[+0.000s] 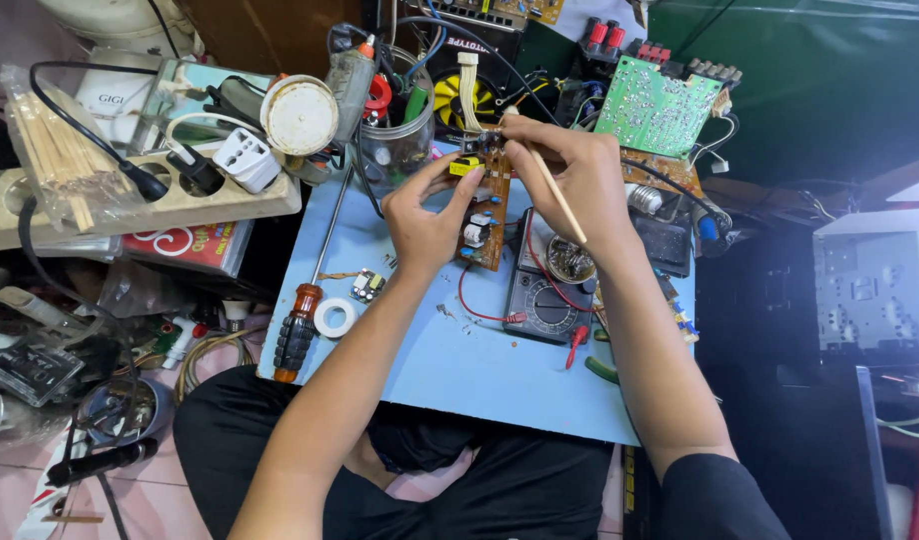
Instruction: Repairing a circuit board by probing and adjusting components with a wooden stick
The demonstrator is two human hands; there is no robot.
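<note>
My left hand (425,215) grips a narrow brown circuit board (492,222) by its left edge, holding it upright over the light blue work board (450,360). The circuit board carries a yellow part and small white and blue parts. My right hand (570,175) pinches a thin wooden-handled stick (558,192) like a pen, its tip at the top of the circuit board, beside a cream ribbon cable (469,90). Both hands nearly touch at the board's top.
A multimeter (548,300) with red leads lies under my right wrist. A long screwdriver (305,315) and a tape roll (335,317) lie at the left. Behind stand a green circuit board (658,108), a clear jar of tools (395,130) and a power strip (160,195).
</note>
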